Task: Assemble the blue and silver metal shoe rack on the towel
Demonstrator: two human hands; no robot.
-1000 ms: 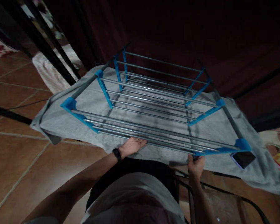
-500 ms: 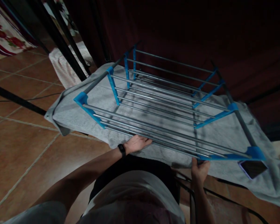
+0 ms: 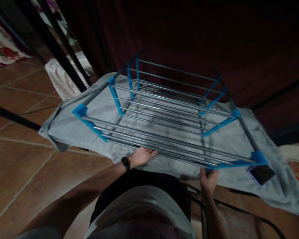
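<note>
Blue plastic brackets (image 3: 236, 163) and metal rods (image 3: 169, 139) make up the rack (image 3: 171, 101) just beyond my left hand (image 3: 142, 156) and right hand (image 3: 209, 180). Right fingers are clamped on its near lower corner; left ones touch the nearest rods, grip unclear. Rods span four bracket pairs, so it looks mostly assembled; what's left I can't tell. Grey cloth (image 3: 64, 122) lies beneath, a smartphone (image 3: 261, 174) right of my right fingers.

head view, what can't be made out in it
In the head view:
Left hand: whether it grips; fingers and rack blur together.
Right hand: how its fingers close, hidden by the hand itself.
Grey cloth: covers whatever bears it.
Phone: screen too dark to read.
Flowered cloth: cut off by the left edge.
</note>
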